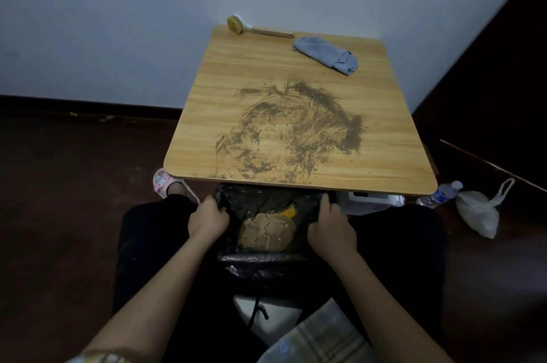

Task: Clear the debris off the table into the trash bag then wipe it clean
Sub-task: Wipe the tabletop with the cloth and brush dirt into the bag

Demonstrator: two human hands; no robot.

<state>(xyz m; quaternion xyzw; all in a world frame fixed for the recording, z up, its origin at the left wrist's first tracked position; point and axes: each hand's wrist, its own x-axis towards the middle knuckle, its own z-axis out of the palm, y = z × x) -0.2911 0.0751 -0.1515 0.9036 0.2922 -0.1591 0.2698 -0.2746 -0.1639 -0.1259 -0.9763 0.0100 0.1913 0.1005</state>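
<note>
**Black bag held open at table edge**

Black trash bag (266, 208) sits below the table (384, 131) near edge; brown debris pile (268, 234) inside. Left hand (208, 219) and right hand (331, 228) each clench its rim. Dirt smear (293, 128) on tabletop; brush (254, 27), grey cloth (327, 55) at far edge.

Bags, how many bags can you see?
2. A black plastic trash bag sits below the table's near edge, its rim held by the left hand and right hand. A white plastic bag lies on the floor, right. Others may be hidden.
</note>
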